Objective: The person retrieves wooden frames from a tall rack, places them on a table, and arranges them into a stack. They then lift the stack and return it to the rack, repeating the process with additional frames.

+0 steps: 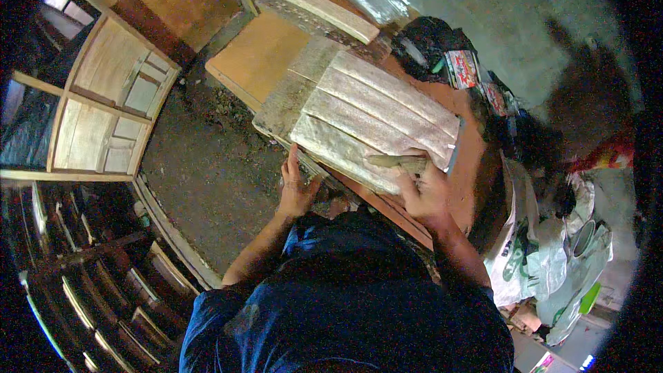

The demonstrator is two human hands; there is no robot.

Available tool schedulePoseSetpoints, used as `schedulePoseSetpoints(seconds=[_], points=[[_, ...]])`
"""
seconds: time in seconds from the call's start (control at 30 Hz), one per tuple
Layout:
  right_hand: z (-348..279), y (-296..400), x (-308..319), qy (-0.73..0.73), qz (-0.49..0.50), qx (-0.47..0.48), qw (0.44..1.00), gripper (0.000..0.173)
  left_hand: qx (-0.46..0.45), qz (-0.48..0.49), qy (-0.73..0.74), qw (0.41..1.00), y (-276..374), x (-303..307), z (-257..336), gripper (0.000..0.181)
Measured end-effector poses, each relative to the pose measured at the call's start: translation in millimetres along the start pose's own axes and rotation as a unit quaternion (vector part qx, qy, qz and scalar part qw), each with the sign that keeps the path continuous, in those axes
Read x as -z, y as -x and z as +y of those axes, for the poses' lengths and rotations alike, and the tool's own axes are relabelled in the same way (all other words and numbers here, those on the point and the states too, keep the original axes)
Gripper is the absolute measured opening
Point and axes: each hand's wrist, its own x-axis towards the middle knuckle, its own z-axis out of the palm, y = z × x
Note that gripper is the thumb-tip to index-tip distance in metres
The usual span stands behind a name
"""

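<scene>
Several pale wooden slats [373, 119] lie side by side across a grey worn board [295, 93] on a low bench before me. In my right hand [427, 186] is a small greenish-brown piece [399, 161], perhaps a stick or folded abrasive; I cannot tell which. It is over the right end of the nearest slat. My left hand [298, 186] is at the near edge of the bench, its fingers apart and pointing up, with nothing in it. Whether its fingertips touch the edge is unclear.
An orange-brown panel [259, 52] lies at the bench's far left. A pale timber block [329, 13] sits behind the slats. Black plastic bags [435, 46] lie at the back right, white sacks [549, 254] at the right. Framed wooden panels [103, 109] stand at the left.
</scene>
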Motion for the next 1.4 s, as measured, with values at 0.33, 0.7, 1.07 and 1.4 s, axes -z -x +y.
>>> schedulePoseSetpoints(seconds=[0.33, 0.7, 1.07, 1.4], points=[[-23.7, -39.2, -34.8, -0.072, 0.024, 0.043, 0.996, 0.016, 0.028, -0.015, 0.039, 0.999, 2.8, 10.1, -0.2, 0.092], [-39.6, -63.9, -80.8, -0.108, -0.008, 0.091, 0.990, 0.020, 0.058, -0.015, 0.052, 0.997, 4.4, 14.6, -1.8, 0.091], [-0.6, -103.3, -71.0, -0.079, 0.067, 0.082, 0.991, 0.013, 0.011, -0.022, 0.023, 0.999, 5.0, 13.8, -3.5, 0.093], [33.0, -68.8, -21.7, -0.128, 0.199, -0.008, 0.972, 0.014, 0.016, -0.034, -0.008, 0.999, 3.2, 1.3, -5.4, 0.098]])
